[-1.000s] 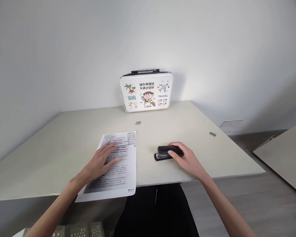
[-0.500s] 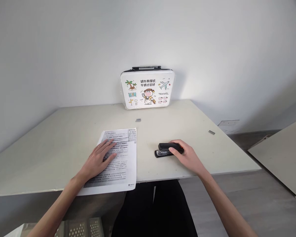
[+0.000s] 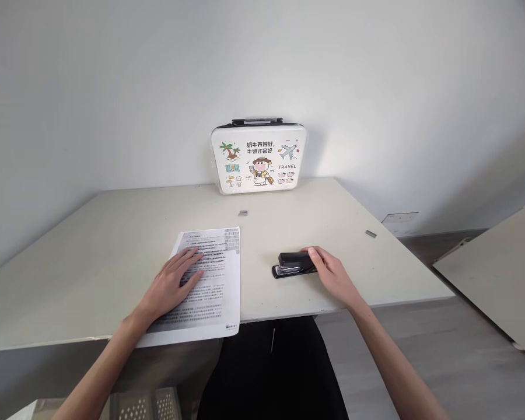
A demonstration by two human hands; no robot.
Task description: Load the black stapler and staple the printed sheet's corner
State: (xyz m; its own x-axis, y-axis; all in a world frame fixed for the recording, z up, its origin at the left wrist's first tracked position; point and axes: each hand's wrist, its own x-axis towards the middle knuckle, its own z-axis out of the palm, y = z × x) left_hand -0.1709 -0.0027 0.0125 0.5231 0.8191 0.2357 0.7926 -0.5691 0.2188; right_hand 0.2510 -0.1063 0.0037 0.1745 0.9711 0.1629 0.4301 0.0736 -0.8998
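Note:
Printed paper (image 3: pixel 210 297) lies on the pale table, its lower edge sticking out past the table's front edge. My left hand (image 3: pixel 171 284) rests flat on it, fingers stretched over the text. To the right of the paper, a black stapler (image 3: pixel 294 263) sits on the tabletop with its head pointing left. My right hand (image 3: pixel 330 274) is closed around the stapler's rear end, the thumb on top. The fingers on its far side are hidden.
A white case (image 3: pixel 259 160) with cartoon prints stands against the wall at the back of the table (image 3: pixel 91 262). Small grey staple strips (image 3: pixel 243 213) lie mid-table, and another strip (image 3: pixel 370 234) is near the right edge. Baskets (image 3: pixel 146 405) show below the table.
My right thumb has shifted from the stapler's near side to its top, towards the rear. My left hand stays on the paper. The whole view has shifted slightly.

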